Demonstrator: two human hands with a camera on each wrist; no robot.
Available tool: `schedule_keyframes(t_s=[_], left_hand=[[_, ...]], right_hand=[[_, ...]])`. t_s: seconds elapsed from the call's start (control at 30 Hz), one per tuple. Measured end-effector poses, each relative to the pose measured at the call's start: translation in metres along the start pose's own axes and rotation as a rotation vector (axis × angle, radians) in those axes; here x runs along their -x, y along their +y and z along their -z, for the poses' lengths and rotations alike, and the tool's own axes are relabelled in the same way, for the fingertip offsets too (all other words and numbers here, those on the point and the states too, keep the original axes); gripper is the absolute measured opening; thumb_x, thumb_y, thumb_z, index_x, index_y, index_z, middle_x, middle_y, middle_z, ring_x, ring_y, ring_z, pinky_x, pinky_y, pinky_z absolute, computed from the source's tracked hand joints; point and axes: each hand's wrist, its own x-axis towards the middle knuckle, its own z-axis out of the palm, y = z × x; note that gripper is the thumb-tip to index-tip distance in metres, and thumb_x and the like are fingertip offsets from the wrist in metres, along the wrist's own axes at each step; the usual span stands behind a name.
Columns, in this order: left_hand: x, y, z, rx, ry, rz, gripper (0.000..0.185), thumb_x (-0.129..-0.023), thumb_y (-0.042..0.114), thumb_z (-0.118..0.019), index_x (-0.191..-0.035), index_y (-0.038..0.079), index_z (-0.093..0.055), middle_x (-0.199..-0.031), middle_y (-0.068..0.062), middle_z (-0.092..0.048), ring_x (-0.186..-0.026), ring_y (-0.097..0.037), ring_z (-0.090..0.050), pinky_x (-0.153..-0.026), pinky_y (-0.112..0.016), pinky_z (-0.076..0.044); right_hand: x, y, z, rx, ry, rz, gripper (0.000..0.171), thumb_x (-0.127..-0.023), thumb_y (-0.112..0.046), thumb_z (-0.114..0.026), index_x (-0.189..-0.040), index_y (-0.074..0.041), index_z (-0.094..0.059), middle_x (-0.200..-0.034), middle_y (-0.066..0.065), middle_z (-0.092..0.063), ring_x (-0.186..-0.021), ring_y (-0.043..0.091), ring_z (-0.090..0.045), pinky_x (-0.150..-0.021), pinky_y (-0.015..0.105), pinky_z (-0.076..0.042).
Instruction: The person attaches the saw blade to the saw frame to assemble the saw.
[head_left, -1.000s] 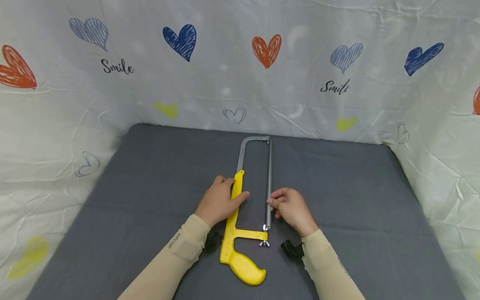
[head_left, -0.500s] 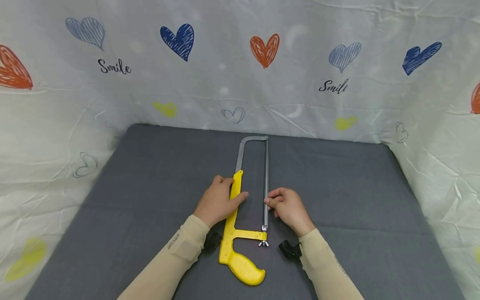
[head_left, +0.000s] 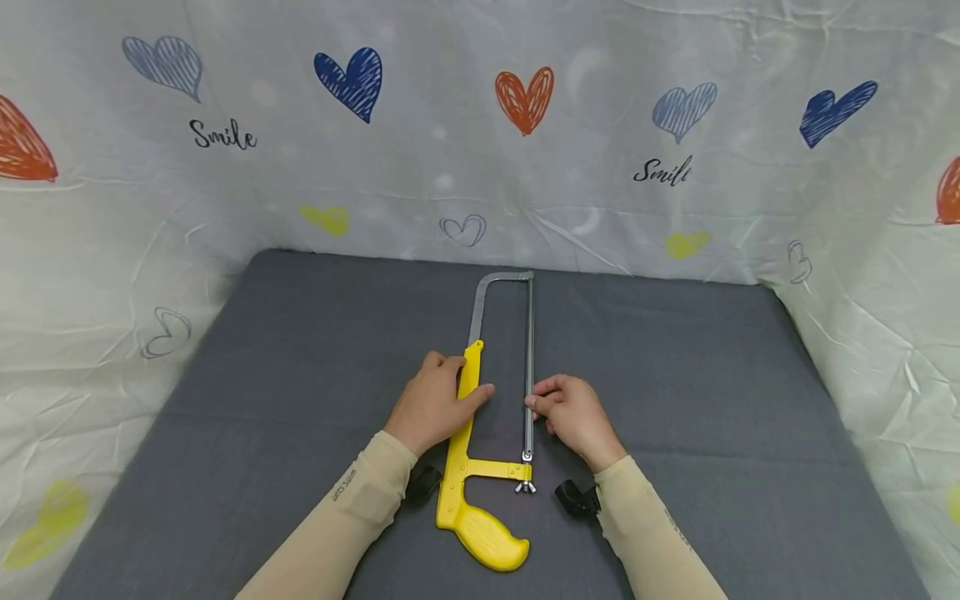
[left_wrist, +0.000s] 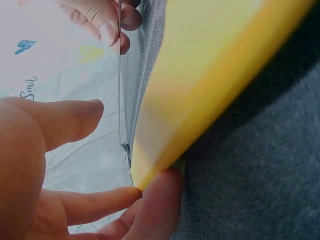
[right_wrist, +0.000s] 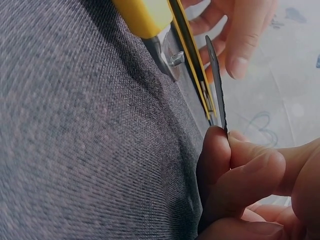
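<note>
A hacksaw with a yellow handle [head_left: 483,537] lies flat on the grey cloth table [head_left: 712,392], its grey metal bow pointing away from me. My left hand [head_left: 433,406] lies over the yellow frame bar [left_wrist: 200,75], fingers curled at its far tip and thumb on the blade side. My right hand [head_left: 572,414] pinches the thin blade [head_left: 529,350] about midway between thumb and forefinger [right_wrist: 220,155]. The blade [right_wrist: 216,90] stands on edge. Its near end sits by the wing nut [head_left: 525,487].
A white sheet printed with hearts and "Smile" [head_left: 660,173] walls the table at the back and both sides. Black wrist-camera mounts [head_left: 576,498] sit under both sleeves. Bare grey cloth stretches left and right of the saw.
The blade has shifted slightly left with my right hand still pinching it. My left hand stays on the yellow bar. The view has drifted a little.
</note>
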Motion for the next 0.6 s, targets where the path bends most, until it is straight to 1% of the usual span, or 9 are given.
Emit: schedule_keyframes(t_s=[0.33, 0.6], left_hand=[[0.0005, -0.0001, 0.0004, -0.006, 0.004, 0.0, 0.077, -0.101, 0.05, -0.073, -0.153, -0.005, -0.056, -0.14, -0.026, -0.058, -0.092, -0.03, -0.069, -0.086, -0.046, -0.064], [0.0004, 0.0001, 0.0005, -0.009, 0.001, 0.008, 0.077, -0.101, 0.05, -0.073, -0.153, -0.005, -0.056, -0.14, -0.025, -0.058, -0.091, -0.029, -0.069, -0.086, -0.046, -0.064]], right_hand=[[0.0006, -0.0009, -0.001, -0.009, 0.001, -0.005, 0.016, -0.103, -0.015, -0.074, -0.113, -0.003, -0.072, -0.084, 0.008, -0.074, -0.061, 0.017, -0.056, -0.059, 0.031, -0.048], [0.0001, -0.0012, -0.001, -0.01, 0.003, -0.005, 0.016, -0.102, -0.015, -0.075, -0.113, -0.003, -0.073, -0.084, 0.008, -0.074, -0.062, 0.017, -0.057, -0.061, 0.03, -0.049]])
